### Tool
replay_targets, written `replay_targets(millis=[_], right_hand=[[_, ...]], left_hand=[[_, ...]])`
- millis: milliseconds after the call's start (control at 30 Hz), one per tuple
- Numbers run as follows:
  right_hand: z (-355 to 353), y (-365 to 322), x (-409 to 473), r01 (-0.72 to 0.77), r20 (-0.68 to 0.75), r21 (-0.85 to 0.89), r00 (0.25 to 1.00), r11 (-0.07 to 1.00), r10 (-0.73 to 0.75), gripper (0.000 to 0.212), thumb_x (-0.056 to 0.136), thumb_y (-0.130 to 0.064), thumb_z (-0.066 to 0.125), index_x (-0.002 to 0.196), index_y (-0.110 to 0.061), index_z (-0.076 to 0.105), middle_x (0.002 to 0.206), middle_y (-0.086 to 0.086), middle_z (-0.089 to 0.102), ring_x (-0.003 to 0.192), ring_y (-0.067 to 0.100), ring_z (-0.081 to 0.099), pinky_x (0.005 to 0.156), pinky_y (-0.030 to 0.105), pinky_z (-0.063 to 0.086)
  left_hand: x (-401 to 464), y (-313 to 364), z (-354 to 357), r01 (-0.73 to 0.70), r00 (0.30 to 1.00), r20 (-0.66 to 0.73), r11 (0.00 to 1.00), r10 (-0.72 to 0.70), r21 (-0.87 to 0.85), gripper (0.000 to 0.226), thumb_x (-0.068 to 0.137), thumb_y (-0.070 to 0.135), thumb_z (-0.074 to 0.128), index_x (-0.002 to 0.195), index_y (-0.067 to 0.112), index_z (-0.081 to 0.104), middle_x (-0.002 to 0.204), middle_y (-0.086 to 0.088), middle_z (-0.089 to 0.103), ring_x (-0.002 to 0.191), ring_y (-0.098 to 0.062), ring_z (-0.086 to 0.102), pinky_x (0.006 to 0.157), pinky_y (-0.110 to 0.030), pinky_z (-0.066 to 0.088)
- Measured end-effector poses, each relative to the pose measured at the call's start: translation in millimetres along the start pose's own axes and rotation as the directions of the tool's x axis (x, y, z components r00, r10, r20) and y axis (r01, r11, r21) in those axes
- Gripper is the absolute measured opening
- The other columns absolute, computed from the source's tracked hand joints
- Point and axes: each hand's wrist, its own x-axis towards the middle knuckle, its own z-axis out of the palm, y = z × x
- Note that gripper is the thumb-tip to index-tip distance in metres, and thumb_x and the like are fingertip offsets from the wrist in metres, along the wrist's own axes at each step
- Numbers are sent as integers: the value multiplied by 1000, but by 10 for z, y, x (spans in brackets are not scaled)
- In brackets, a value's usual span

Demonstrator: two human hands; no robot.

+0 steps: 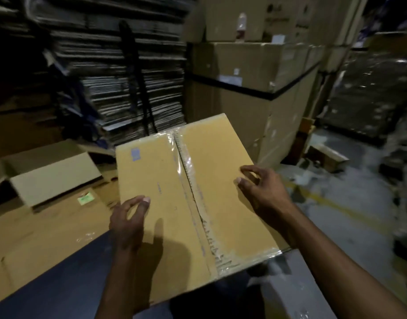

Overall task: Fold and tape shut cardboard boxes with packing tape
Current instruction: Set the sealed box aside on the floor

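Box: our cardboard box [193, 192] lies between both hands, clear tape [186, 162] along its seam.
Left hand [129, 219]: fingers loosely curled over its near flap, seemingly gripping nothing.
Right hand [260, 187]: fingers spread, holding nothing, at its right edge.

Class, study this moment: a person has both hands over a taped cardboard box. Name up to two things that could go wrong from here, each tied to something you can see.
1. The clear tape looks wrinkled and the centre seam gapes, so the flaps may pop open.
2. Neither the left hand nor the right hand appears to grip the box; if its near end overhangs its support, it could tip or slide.
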Motion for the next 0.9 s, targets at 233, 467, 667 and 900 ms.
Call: replay_targets(millis=[233,467,667,900], right_hand=[[-551,881,420,-93,-137,-126,988,988,76,47,89,-57,75,132,-39,69,132,-10,73,120,11,68,97,45,62],[-638,2338,1559,-209,-75,-102,977,973,202,52,83,-67,74,128,-42,69,130,-11,73,117,13,69,97,46,61],[-554,3873,2981,-309,66,-209,942,928,329,52,92,-57,75,135,-29,70,133,1,72,120,26,68,99,44,58],[-383,5167,3920,-391,246,-383,831,837,500,78,84,-71,74,152,-38,53,141,11,53,120,35,64,107,45,53]], left_hand=[[267,274,1351,-27,988,155,998,17,61,39,72,80,73,97,50,80,126,4,69,121,-23,63,102,-53,55],[740,-23,2749,13,965,251,971,-75,238,45,69,80,73,99,47,79,130,1,64,120,-24,61,102,-52,55],[1388,-664,4558,74,953,246,921,-179,381,43,76,85,70,95,48,78,139,1,65,125,-25,64,101,-52,58],[1828,-1296,5957,208,909,211,828,-361,520,46,69,80,71,96,44,79,123,-3,63,110,-31,68,97,-50,60]])
